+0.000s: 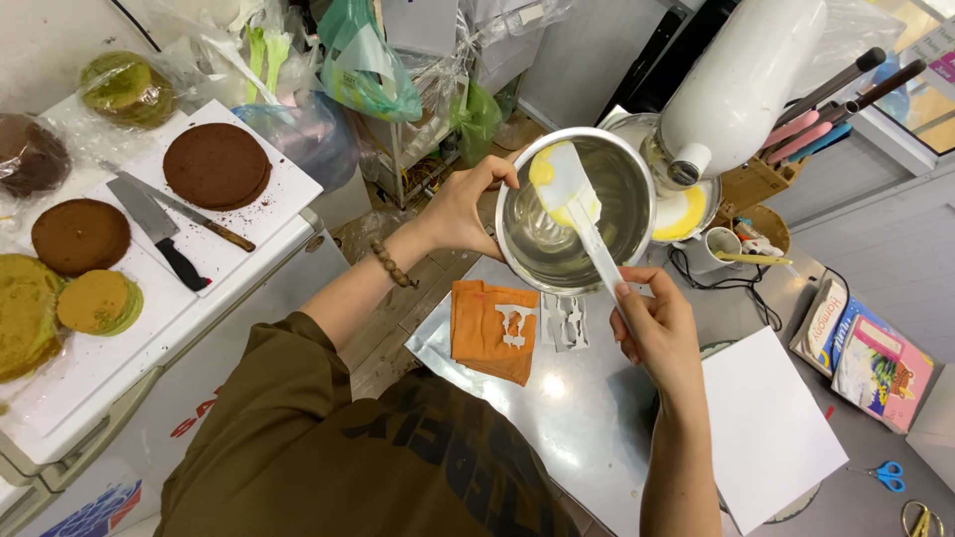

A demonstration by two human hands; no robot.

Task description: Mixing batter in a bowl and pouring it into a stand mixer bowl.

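My left hand (466, 209) grips the rim of a tilted steel mixing bowl (617, 169), held above the edge of a steel table (557, 398). In my right hand (652, 323) is a white spatula (572, 199) whose blade, smeared with yellow batter, rests inside the bowl. A white stand mixer (736, 85) stands just behind the bowl, with a second bowl of yellow batter (686, 214) under its head.
An orange cloth (494, 328) and a white sheet (766, 428) lie on the steel table, with books (865, 353) and blue scissors (888, 474) at the right. On the left counter are brown cake layers (217, 164), green ones (97, 301) and two knives (159, 234).
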